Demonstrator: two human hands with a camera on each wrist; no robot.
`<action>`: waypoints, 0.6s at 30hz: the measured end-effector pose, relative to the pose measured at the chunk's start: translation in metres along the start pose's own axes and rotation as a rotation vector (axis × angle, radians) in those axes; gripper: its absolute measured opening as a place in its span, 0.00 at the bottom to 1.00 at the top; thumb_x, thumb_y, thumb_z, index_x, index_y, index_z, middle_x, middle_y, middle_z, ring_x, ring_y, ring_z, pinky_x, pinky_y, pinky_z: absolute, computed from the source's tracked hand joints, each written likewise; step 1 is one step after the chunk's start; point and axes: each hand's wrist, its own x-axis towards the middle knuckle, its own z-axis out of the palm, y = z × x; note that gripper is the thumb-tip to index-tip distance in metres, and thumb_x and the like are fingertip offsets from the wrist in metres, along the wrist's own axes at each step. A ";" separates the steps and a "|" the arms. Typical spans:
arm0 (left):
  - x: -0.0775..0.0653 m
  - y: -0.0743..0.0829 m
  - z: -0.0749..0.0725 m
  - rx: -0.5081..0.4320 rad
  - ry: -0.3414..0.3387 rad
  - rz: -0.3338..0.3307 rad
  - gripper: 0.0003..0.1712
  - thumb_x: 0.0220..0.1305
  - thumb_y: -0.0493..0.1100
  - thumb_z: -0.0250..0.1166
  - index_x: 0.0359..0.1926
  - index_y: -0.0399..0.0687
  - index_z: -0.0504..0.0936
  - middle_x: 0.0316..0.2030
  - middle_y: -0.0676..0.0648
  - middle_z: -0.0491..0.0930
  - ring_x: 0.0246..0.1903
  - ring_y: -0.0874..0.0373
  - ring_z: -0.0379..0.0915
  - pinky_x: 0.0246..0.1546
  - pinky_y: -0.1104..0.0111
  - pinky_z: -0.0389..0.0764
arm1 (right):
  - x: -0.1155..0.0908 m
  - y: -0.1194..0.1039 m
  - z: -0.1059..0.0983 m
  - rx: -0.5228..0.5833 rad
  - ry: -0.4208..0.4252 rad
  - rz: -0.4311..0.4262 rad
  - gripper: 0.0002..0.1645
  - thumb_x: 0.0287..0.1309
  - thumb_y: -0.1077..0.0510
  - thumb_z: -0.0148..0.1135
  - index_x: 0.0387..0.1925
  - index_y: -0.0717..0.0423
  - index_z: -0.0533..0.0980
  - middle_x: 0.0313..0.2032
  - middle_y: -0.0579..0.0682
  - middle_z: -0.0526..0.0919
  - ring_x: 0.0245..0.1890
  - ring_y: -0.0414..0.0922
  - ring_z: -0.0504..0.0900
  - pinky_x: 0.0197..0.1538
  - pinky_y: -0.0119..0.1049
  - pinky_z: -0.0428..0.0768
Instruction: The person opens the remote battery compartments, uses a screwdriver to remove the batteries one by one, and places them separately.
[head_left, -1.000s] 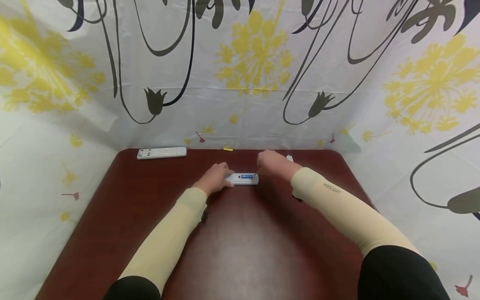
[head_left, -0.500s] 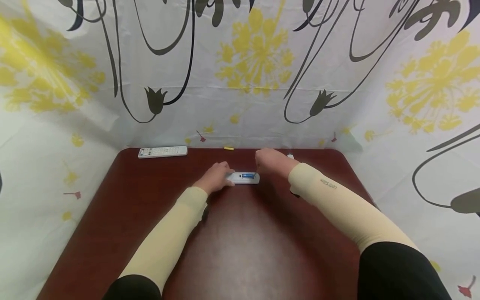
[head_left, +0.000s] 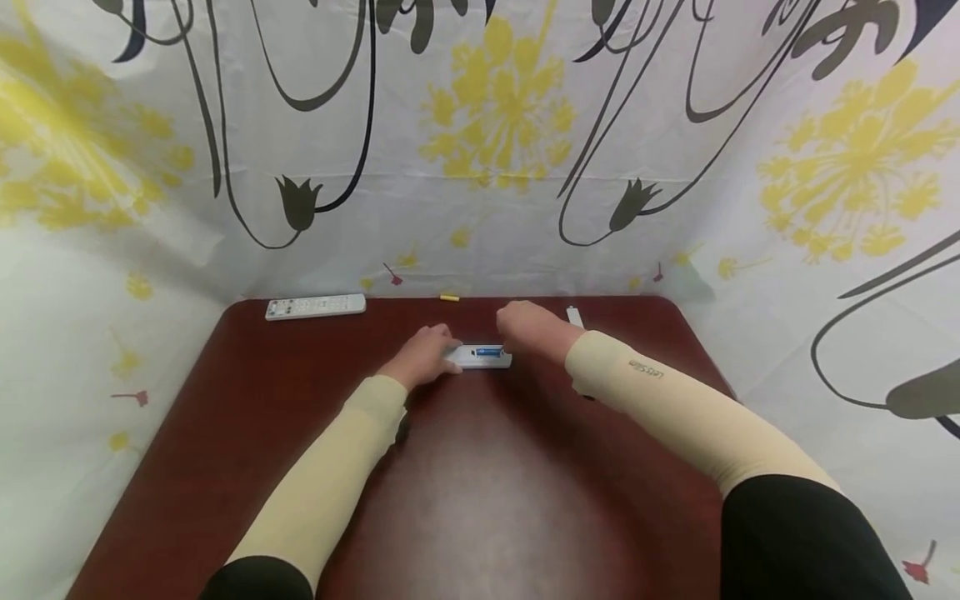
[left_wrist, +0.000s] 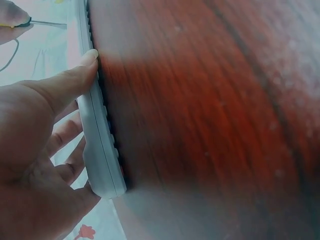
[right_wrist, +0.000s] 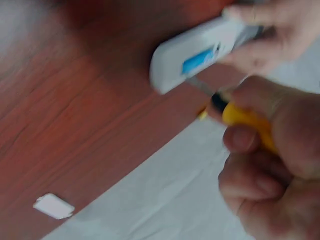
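A white remote control lies back side up near the far middle of the table, its battery compartment uncovered. Inside it is a blue battery. My left hand grips the remote's left end, thumb on the near long edge and fingers behind, as the left wrist view shows. In my right hand is a screwdriver with a yellow handle and black collar. Its metal shaft reaches the end of the battery, at the compartment's edge. From the head camera, the right hand hides most of the screwdriver.
Another white remote control, buttons up, lies at the back left of the table. A small white cover lies at the back right, beyond my right wrist. A small yellow piece sits at the back edge, before the patterned cloth.
My right hand has shifted slightly left over the remote's end, showing more of the white cover behind the wrist. My left hand keeps its grip. The head view has turned slightly.
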 end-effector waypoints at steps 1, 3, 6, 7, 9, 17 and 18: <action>0.000 -0.001 0.001 -0.001 0.002 -0.003 0.30 0.72 0.50 0.79 0.70 0.47 0.86 0.56 0.45 0.79 0.56 0.48 0.72 0.63 0.55 0.78 | -0.001 -0.005 0.002 -0.013 0.009 0.009 0.07 0.66 0.63 0.77 0.33 0.54 0.85 0.28 0.46 0.82 0.29 0.43 0.79 0.39 0.40 0.84; -0.001 -0.002 0.003 -0.004 0.000 -0.004 0.30 0.72 0.50 0.79 0.70 0.47 0.86 0.55 0.45 0.79 0.55 0.48 0.72 0.62 0.55 0.78 | -0.004 -0.013 0.010 -0.044 0.040 0.035 0.05 0.65 0.63 0.78 0.37 0.54 0.86 0.32 0.48 0.86 0.34 0.46 0.84 0.44 0.42 0.87; 0.000 -0.003 0.000 -0.003 0.006 0.006 0.30 0.72 0.50 0.78 0.70 0.47 0.86 0.56 0.44 0.79 0.55 0.48 0.72 0.61 0.55 0.78 | -0.010 -0.023 0.019 -0.056 0.102 0.085 0.04 0.66 0.66 0.74 0.36 0.55 0.87 0.32 0.50 0.88 0.33 0.49 0.86 0.42 0.45 0.88; 0.001 -0.003 -0.001 -0.003 0.006 0.009 0.30 0.72 0.50 0.78 0.70 0.47 0.86 0.56 0.44 0.79 0.55 0.48 0.72 0.61 0.54 0.78 | -0.012 -0.026 0.023 -0.066 0.119 0.092 0.04 0.67 0.67 0.73 0.36 0.55 0.87 0.32 0.51 0.88 0.33 0.49 0.86 0.42 0.46 0.88; 0.001 -0.003 -0.001 -0.002 0.006 0.013 0.30 0.72 0.50 0.78 0.70 0.47 0.86 0.56 0.44 0.79 0.55 0.48 0.72 0.61 0.54 0.78 | -0.017 -0.031 0.032 -0.083 0.158 0.112 0.05 0.68 0.67 0.72 0.36 0.56 0.87 0.31 0.52 0.89 0.31 0.49 0.87 0.40 0.46 0.89; 0.000 -0.005 0.001 0.018 0.003 0.031 0.30 0.72 0.50 0.78 0.70 0.47 0.86 0.56 0.44 0.80 0.55 0.47 0.73 0.62 0.55 0.79 | -0.021 -0.028 0.042 0.021 0.202 0.212 0.08 0.67 0.66 0.68 0.30 0.57 0.85 0.24 0.51 0.84 0.25 0.47 0.84 0.35 0.47 0.88; 0.000 -0.005 0.001 0.017 0.004 0.034 0.30 0.72 0.50 0.78 0.70 0.47 0.86 0.57 0.44 0.80 0.56 0.47 0.73 0.62 0.55 0.78 | -0.021 -0.026 0.042 0.046 0.202 0.216 0.10 0.67 0.66 0.67 0.28 0.57 0.85 0.23 0.50 0.84 0.24 0.47 0.83 0.34 0.47 0.88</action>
